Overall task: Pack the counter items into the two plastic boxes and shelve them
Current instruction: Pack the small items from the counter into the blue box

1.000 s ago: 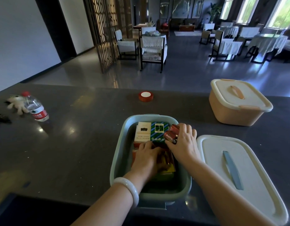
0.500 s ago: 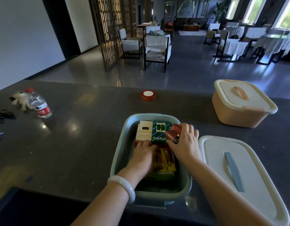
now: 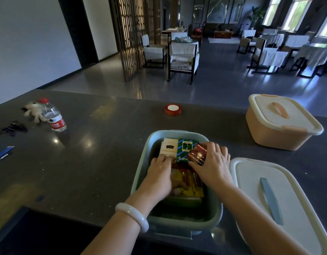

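Dark stone counter (image 3: 96, 162), dining room behind it. Landmark: green box (image 3: 142, 173), open, at the near edge of the counter.

Far left of the green box: plush toy (image 3: 33, 111) and water bottle (image 3: 53, 116), touching or nearly so, both unpacked. Beyond the box, near the far edge: red tape roll (image 3: 173, 109), also unpacked.

Inside the green box, far end: white pack (image 3: 168, 147) beside green pack (image 3: 184, 148), both lying flat, long axes running away from the person. Near end: yellow battery card (image 3: 191, 183), partly under the hands.

Left hand (image 3: 160, 173) is inside the box, fingers bent down onto the near edge of the white pack; whether it pinches the pack or only presses on it, I cannot tell. Right hand (image 3: 212, 162) is curled over a red can (image 3: 197, 153) at the box's right wall, holding it on its side, its long axis slanting toward the far right corner. The free room, as I judge it, lies right of the green pack, directly under that hand, so the right hand is the nearer for seating the can.

Right of the box: its white lid (image 3: 287, 208) lies flat, touching or just beside the rim, cut off at the frame's edge. Far right: orange box (image 3: 280, 131), lid on, contents hidden.

Hidden: the green box's floor beneath the hands, and the shelf, not in view.
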{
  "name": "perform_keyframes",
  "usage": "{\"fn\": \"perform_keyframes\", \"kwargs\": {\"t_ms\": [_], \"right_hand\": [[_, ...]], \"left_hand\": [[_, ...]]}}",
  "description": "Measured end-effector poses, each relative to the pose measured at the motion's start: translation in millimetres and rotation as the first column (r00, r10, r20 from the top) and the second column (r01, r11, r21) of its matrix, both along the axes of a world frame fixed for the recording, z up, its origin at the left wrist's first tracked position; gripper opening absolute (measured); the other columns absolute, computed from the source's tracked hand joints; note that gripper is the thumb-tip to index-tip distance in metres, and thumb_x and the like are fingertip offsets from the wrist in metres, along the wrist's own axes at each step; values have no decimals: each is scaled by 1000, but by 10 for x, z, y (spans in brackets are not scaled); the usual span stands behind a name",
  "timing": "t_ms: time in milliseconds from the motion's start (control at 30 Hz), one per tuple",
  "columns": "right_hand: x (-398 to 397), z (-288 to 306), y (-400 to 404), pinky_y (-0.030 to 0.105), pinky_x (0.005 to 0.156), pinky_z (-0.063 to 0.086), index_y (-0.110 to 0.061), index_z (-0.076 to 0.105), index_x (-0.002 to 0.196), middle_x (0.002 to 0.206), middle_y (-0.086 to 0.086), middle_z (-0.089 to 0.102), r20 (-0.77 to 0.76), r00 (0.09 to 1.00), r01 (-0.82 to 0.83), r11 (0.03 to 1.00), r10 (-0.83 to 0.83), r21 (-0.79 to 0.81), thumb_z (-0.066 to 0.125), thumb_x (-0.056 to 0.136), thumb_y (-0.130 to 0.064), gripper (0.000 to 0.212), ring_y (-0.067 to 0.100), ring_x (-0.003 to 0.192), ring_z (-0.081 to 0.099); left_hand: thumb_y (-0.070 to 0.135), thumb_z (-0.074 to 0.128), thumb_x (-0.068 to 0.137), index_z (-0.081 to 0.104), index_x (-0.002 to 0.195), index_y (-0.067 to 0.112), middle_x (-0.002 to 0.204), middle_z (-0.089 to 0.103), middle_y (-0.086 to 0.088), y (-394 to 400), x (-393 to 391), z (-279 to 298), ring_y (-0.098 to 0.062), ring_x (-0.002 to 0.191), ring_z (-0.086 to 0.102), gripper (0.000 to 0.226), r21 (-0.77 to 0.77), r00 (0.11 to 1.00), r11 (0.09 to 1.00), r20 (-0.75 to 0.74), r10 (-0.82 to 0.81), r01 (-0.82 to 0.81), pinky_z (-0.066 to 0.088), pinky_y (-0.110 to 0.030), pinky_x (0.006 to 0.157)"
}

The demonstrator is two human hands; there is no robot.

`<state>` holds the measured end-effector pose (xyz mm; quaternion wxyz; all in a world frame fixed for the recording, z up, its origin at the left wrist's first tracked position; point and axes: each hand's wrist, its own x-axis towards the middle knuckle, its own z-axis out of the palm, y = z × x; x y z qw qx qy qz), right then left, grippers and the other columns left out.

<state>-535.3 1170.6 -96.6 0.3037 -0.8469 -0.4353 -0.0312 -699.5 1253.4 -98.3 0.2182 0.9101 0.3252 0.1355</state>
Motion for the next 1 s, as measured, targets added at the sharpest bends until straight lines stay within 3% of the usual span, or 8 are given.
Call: {"fn": "perform_keyframes", "kwargs": {"t_ms": [133, 267, 433, 533, 633, 767, 900, 1000], "right_hand": [[-113, 91, 89, 39, 106, 36, -32, 44, 127, 126, -12, 49, -143, 968, -204, 979, 206, 25, 78, 69, -49, 69, 10, 118, 33], [-229, 131, 166, 33, 106, 37, -35, 49, 125, 119, -17, 38, -235, 885, -414, 910, 402, -6, 81, 64, -48, 70, 8, 116, 37], [-334, 3, 193, 35, 108, 30, -45, 48, 128, 115, -19, 35, -309, 830, -496, 868, 464, -31, 82, 61, -52, 75, 8, 117, 31], [-379, -71, 210, 35, 107, 34, -46, 47, 129, 113, -20, 34, -333, 819, -523, 847, 467, -97, 82, 59, -55, 79, 8, 115, 34], [-433, -132, 222, 32, 103, 34, -44, 48, 129, 111, -20, 35, -314, 825, -540, 820, 470, -189, 82, 61, -53, 76, 8, 115, 35], [-519, -175, 255, 33, 102, 32, -41, 47, 132, 116, -19, 36, -250, 857, -505, 831, 451, -233, 80, 65, -52, 75, 9, 121, 34], [-518, -187, 250, 37, 107, 34, -37, 46, 135, 124, -13, 45, -106, 903, -429, 876, 416, -219, 78, 64, -55, 79, 11, 119, 37], [-501, -215, 225, 38, 108, 29, -39, 43, 135, 123, -14, 46, 17, 919, -382, 897, 395, -223, 73, 65, -61, 80, 12, 115, 33]], "left_hand": [[33, 77, 80, 38, 143, 21, 137, 39, 5, 12, -144, 84, -12, 127, 38, 75, 2, 995, 1000, 99, 29, -30, 35, -26, 105], [21, 68, 86, 42, 139, 23, 134, 40, 8, 97, -357, 119, -9, 124, 35, 58, 136, 989, 989, 146, 38, -58, 34, -24, 106], [31, 66, 87, 44, 139, 31, 136, 37, 14, 223, -569, 118, -10, 127, 27, 56, 150, 995, 989, 99, 0, -15, 24, -33, 109], [32, 69, 85, 43, 140, 31, 138, 33, 16, 297, -631, 79, -8, 130, 23, 61, 44, 990, 998, 139, 39, -45, 23, -34, 112], [22, 69, 86, 44, 139, 25, 138, 34, 13, 314, -632, 19, -7, 130, 29, 58, -50, 979, 996, 189, 76, -68, 30, -32, 113], [16, 62, 92, 41, 140, 21, 135, 34, 13, 300, -628, -99, -4, 127, 38, 53, -132, 944, 983, 289, 158, -124, 32, -19, 106], [19, 54, 96, 37, 142, 28, 135, 34, 15, 289, -638, -146, 4, 110, 47, 50, -241, 928, 962, 314, 202, -127, 37, -4, 88], [19, 53, 96, 36, 144, 26, 138, 34, 13, 280, -649, -162, 2, 113, 47, 51, -244, 923, 962, 328, 200, -122, 38, -9, 92]]}}
